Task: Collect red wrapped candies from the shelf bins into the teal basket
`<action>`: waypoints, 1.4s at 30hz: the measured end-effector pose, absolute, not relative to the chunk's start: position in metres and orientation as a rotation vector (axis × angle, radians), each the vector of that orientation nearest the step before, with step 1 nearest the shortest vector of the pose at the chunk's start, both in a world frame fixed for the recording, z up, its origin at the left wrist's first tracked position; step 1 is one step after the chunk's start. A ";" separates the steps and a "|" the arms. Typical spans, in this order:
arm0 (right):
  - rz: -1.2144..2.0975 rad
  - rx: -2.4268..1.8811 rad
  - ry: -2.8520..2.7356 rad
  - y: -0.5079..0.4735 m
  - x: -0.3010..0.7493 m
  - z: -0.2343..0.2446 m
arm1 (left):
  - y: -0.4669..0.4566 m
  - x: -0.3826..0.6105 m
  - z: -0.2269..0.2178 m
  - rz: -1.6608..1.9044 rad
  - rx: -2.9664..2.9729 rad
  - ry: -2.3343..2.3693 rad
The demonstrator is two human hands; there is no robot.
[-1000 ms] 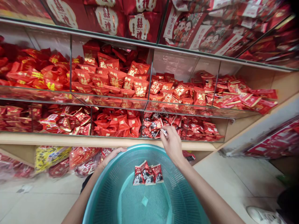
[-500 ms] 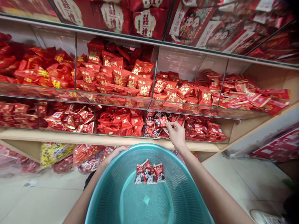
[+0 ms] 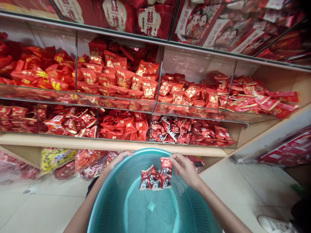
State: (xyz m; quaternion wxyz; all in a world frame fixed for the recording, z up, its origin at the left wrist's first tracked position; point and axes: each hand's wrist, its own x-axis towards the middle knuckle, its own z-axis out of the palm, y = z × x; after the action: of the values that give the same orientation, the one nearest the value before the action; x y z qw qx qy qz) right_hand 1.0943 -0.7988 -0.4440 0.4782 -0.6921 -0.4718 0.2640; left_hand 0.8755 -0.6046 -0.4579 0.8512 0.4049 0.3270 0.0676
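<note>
My left hand (image 3: pixel 118 160) grips the far rim of a round teal mesh basket (image 3: pixel 114 204) that I hold in front of me. Over the basket, my right hand (image 3: pixel 184 168) pinches a small red candy packet (image 3: pixel 166 165) with cartoon figures on it. Just below it, a few matching packets (image 3: pixel 153 180) lie on the basket's far slope. The same kind of packets fills the lower shelf bin (image 3: pixel 189 131) straight ahead.
Glass-fronted shelf bins (image 3: pixel 121 81) hold heaps of red sweets in two rows, with red gift boxes (image 3: pixel 149 19) above. Bagged goods (image 3: pixel 57 158) sit on the floor under the wooden shelf edge (image 3: pixel 73 144). A white shoe (image 3: pixel 274 224) shows at lower right.
My right hand has drawn back from the lower shelf bin to above the basket, now carrying one red packet. The left hand has kept its hold on the rim.
</note>
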 end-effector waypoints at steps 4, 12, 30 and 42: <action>0.724 -1.807 -1.175 -0.790 1.093 -0.480 | -0.604 0.874 -0.457 0.163 0.896 0.672; 0.548 -1.964 -1.286 -0.779 1.103 -0.497 | -0.605 0.878 -0.457 0.143 0.926 0.642; -0.012 -2.592 -1.537 -0.775 1.066 -0.469 | -0.592 0.879 -0.470 0.128 0.862 0.637; -0.237 -2.078 -1.107 -0.752 1.121 -0.395 | -0.588 0.877 -0.484 0.092 0.765 0.623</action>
State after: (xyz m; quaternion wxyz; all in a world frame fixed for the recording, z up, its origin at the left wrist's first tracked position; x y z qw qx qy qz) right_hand 1.1214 -0.7515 -0.3951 0.3781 -0.8130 -0.4330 -0.0927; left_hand 0.8767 -0.5876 -0.4841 0.8799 0.3670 0.2987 0.0440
